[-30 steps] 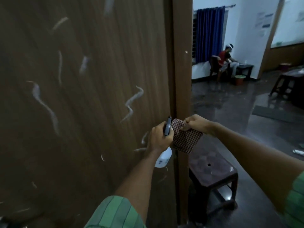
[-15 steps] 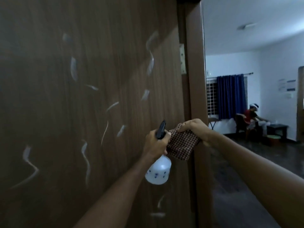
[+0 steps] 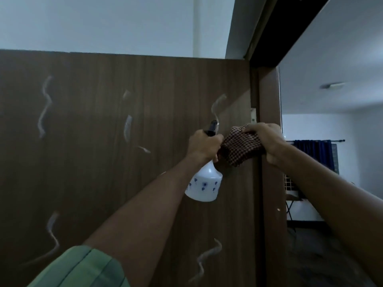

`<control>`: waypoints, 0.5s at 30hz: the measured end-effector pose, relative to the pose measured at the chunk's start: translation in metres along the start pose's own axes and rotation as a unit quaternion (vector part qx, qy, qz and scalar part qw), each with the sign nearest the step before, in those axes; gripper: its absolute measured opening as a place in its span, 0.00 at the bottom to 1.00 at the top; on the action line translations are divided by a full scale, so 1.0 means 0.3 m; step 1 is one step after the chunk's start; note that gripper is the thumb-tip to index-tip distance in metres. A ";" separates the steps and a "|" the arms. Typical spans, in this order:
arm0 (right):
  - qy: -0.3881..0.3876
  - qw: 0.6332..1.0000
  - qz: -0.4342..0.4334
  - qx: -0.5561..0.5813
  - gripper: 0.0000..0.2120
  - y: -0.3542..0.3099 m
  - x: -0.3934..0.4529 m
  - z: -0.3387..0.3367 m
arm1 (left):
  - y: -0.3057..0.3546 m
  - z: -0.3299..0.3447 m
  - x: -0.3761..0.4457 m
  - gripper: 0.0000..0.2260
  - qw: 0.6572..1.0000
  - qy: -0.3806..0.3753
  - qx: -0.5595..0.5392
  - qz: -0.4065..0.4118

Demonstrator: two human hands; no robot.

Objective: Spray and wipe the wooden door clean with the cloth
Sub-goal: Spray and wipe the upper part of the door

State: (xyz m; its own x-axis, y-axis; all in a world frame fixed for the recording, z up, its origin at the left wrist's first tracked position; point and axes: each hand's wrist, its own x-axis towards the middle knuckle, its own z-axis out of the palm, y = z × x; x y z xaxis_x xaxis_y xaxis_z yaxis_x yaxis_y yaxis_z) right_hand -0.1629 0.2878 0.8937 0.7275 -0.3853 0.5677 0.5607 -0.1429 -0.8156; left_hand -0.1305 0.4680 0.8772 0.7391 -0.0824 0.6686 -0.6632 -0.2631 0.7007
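The wooden door stands open in front of the person, its top edge in sight, its long axis upright, the grain running up and down. Pale squiggly smears mark it to the left of, above and below the fingers.

The left hand is clenched round the neck of the spray bottle, fingers wrapped at the dark trigger head. The bottle hangs nearly upright, white body below the fist, nozzle up and tipped toward the door face. Just right of it, the right hand grips the bunched checked cloth near the door frame.

The step looks like aiming the spray at the upper smears. It would go best with the nozzle squared to a smear and the cloth kept out of the mist, ready to follow with strokes along the grain.
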 end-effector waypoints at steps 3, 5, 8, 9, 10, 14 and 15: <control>0.079 0.995 0.001 0.058 0.07 -0.052 0.049 0.007 | 0.041 -0.008 0.031 0.10 1.000 -0.001 -0.010 0.004; 0.124 0.987 -0.011 0.097 0.06 -0.085 0.083 0.016 | 0.055 -0.007 0.052 0.09 1.000 -0.003 -0.026 0.005; 0.166 0.972 -0.050 0.157 0.09 -0.146 0.128 0.046 | 0.067 -0.003 0.078 0.09 0.999 -0.014 -0.041 0.004; 0.177 0.966 -0.063 0.177 0.12 -0.168 0.137 0.059 | 0.070 -0.001 0.085 0.09 0.999 -0.013 -0.040 0.006; 0.188 0.960 -0.077 0.191 0.13 -0.186 0.145 0.073 | 0.073 0.000 0.094 0.09 0.999 -0.008 -0.035 0.010; 0.253 0.946 -0.138 0.151 0.11 -0.240 0.162 0.110 | 0.117 -0.019 0.136 0.09 0.999 0.012 -0.048 0.015; 0.262 0.943 -0.150 0.144 0.12 -0.253 0.170 0.115 | 0.140 -0.028 0.151 0.09 0.998 0.012 -0.060 0.019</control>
State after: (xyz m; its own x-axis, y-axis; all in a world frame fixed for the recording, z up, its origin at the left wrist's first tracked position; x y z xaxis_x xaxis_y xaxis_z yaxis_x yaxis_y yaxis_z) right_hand -0.1546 0.3106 0.9883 0.2676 -0.7748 0.5728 0.8490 -0.0915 -0.5204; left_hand -0.1258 0.4613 0.9390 0.7109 -0.0668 0.7001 -0.7012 -0.1435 0.6984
